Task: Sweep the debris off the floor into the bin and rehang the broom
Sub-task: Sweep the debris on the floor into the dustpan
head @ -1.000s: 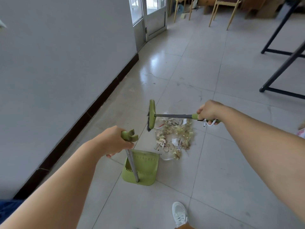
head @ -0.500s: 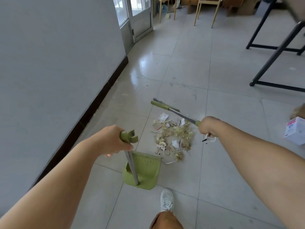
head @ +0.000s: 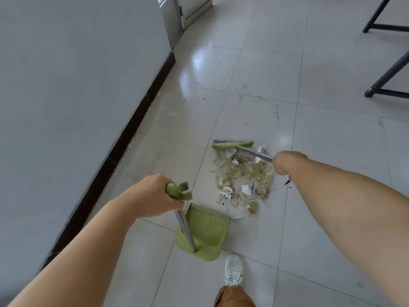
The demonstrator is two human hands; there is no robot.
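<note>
A person stood on a pale tiled floor (head: 254,85) with a sweeping tool in each hand, a heap of debris (head: 243,180) lying on the tiles in front of them. The left hand (head: 155,194) was curled round the green grip at the top of the dustpan handle (head: 184,229), whose metal shaft ran down to the green dustpan (head: 205,231). The dustpan sat on the floor just on the person's side of the debris, its open lip turned toward the heap and close to the heap's nearest scraps. The right hand (head: 285,162) was clenched round the broom handle (head: 254,153) directly above the debris. From there the metal shaft reached out to the green broom head (head: 232,145), which lay at the far edge of the debris, on the side away from the dustpan. A short dark cord (head: 287,181) dangled below the right hand.

The debris, a loose spread of yellowish shreds and white paper scraps, lay wholly on the floor between the broom head and the dustpan. A white sneaker (head: 234,270) stood on the tiles just beyond the dustpan's back edge, on the person's side. A grey wall (head: 66,85) with a dark baseboard (head: 124,138) ran well to the left of the debris, and black metal frame legs (head: 387,78) stood well beyond it to the right.
</note>
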